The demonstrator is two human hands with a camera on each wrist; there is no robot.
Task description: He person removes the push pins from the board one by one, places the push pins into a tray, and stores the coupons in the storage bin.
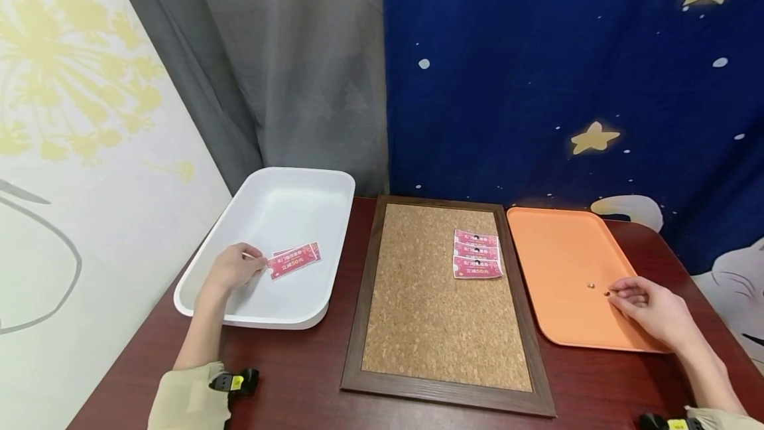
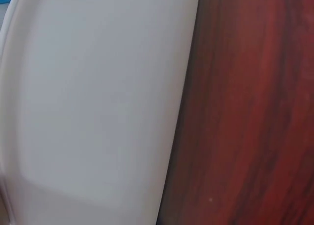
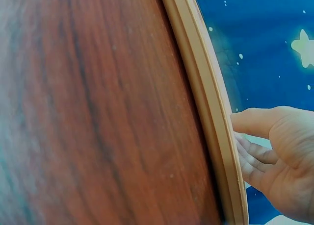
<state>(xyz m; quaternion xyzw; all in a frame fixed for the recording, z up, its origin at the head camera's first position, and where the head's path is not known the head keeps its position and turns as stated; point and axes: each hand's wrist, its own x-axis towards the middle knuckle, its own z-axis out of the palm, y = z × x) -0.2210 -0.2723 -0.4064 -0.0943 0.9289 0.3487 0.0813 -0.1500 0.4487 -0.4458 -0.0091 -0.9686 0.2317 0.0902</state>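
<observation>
Inside the white tub (image 1: 298,204) at the left, my left hand (image 1: 234,269) pinches the left end of a pink coupon (image 1: 294,261). Another coupon lies partly hidden beneath it. At the right, over the orange tray (image 1: 567,244), the fingertips of my right hand (image 1: 653,307) pinch a small dark pushpin (image 1: 607,293). A second pushpin (image 1: 591,285) lies on the tray just left of those fingers. The left wrist view shows only tub and table. In the right wrist view, the tray's rim (image 3: 216,117) hides the right fingertips.
Between the tub and the tray lies a cork board (image 1: 442,324) with a brown wooden frame. Three overlapping pink coupons (image 1: 477,269) are fixed near its upper right with dark pins. The dark red table (image 1: 286,377) carries everything; curtains (image 1: 477,118) hang behind it.
</observation>
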